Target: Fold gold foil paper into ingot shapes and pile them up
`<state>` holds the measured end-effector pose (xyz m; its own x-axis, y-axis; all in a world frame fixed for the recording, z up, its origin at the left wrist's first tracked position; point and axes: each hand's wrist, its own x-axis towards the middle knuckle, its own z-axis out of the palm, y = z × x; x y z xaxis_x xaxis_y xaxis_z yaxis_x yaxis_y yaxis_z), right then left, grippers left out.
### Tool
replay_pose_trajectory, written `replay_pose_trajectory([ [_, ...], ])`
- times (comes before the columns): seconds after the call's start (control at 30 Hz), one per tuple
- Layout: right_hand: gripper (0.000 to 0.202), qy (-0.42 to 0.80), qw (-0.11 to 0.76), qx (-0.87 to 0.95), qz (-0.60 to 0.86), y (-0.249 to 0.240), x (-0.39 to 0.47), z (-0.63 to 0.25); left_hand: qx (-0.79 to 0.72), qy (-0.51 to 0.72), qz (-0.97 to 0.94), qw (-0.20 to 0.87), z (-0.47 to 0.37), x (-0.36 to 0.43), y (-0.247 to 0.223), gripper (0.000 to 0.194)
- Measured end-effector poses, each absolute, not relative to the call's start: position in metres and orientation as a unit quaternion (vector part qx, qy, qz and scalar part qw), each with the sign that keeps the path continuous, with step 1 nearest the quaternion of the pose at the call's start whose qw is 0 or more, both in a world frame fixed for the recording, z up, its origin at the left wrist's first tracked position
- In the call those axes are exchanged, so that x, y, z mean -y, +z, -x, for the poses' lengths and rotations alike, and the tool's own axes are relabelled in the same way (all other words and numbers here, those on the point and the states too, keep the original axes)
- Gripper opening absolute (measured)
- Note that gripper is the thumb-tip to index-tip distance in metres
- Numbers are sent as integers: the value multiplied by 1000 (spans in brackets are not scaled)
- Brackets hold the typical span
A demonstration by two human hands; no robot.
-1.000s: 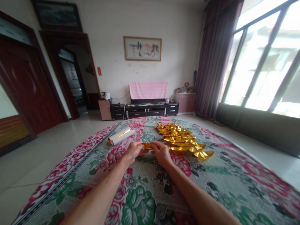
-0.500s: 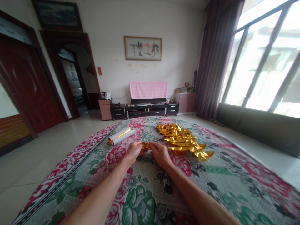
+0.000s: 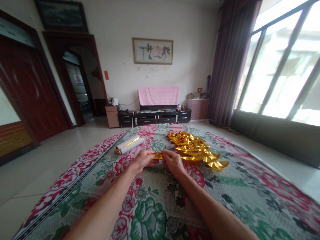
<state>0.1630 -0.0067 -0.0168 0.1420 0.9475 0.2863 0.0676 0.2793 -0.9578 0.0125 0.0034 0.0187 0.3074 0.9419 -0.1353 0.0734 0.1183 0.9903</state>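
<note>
Between my hands is a small strip of folded gold foil paper (image 3: 158,155), held just above the cloth-covered table. My left hand (image 3: 143,160) pinches its left end with thumb and fingers. At the other end, my right hand (image 3: 174,162) grips it the same way, so only the middle of the foil shows. Just right of my right hand lies a heap of folded gold foil ingots (image 3: 193,148), boat-shaped with pointed ends. A loose roll of foil paper sheets (image 3: 130,145), whitish outside and gold inside, rests beyond my left hand.
A flowered tablecloth (image 3: 147,216) in red, green and grey covers the round table. Past its far edge stands a low black cabinet (image 3: 147,119) with a pink cloth (image 3: 158,96) over something on it. Windows (image 3: 277,66) and a purple curtain (image 3: 225,66) are at the right.
My hands have drawn slightly apart, and more of the gold foil shows between them. The ingot heap and the paper roll have stayed in place.
</note>
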Motion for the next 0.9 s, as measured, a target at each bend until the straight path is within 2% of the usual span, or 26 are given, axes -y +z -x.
replay_pose_trajectory([
  [0.2, 34, 372, 572, 564, 465, -15, 10, -162, -487, 389, -556, 550, -16, -8, 13, 27],
  [0.9, 36, 348, 565, 576, 477, -19, 8, -164, -492, 392, -553, 547, -20, -5, 14, 25],
])
